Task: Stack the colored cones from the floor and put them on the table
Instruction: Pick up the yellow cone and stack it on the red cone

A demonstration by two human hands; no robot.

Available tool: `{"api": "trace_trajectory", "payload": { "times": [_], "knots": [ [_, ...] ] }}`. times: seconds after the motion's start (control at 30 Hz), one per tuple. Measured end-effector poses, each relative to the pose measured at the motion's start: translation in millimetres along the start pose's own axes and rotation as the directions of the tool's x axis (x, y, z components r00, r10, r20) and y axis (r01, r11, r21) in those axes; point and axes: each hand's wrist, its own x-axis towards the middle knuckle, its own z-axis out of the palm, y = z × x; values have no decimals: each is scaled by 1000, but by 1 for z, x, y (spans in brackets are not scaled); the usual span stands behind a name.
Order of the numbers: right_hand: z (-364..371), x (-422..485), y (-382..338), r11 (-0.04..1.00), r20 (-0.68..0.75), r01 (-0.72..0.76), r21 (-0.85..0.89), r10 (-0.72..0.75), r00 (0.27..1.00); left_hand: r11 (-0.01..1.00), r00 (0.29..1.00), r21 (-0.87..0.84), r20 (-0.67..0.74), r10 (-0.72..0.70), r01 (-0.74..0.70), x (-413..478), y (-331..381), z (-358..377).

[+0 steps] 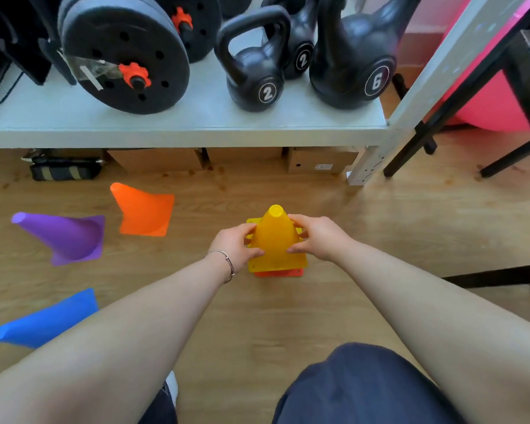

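A yellow cone (275, 237) stands upright on the wooden floor, seated over a red cone (278, 273) of which only the base edge shows. My left hand (235, 245) grips the yellow cone's left side and my right hand (318, 237) grips its right side. An orange cone (144, 211) lies tipped on the floor to the left. Further left, a purple cone (65, 235) lies on its side. A blue cone (48, 321) lies on its side at the lower left.
A low white shelf (178, 130) ahead carries weight plates (126, 56) and kettlebells (254, 65). Cardboard boxes (322, 159) sit under it. Black table legs (441, 117) and a pink ball (490, 102) are at the right. My knees (364, 390) are below.
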Motion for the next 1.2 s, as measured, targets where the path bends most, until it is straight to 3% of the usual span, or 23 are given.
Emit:
{"api": "trace_trajectory", "payload": {
  "times": [0.13,0.67,0.87,1.07,1.2],
  "knots": [
    [18,7,15,999,2,-29,16,29,1000,995,1000,97,17,10,-11,11,-6,15],
    [56,32,33,998,27,-63,-31,64,998,997,990,35,118,-76,72,31,-26,49],
    [61,36,36,996,40,-88,-27,89,995,992,986,95,140,-91,78,37,-24,55],
    [61,34,36,992,47,-93,-89,98,994,991,983,99,152,-108,93,38,-26,54],
    [50,27,32,958,20,-48,-283,56,998,967,989,243,105,-105,77,31,-19,46]
  ]
}}
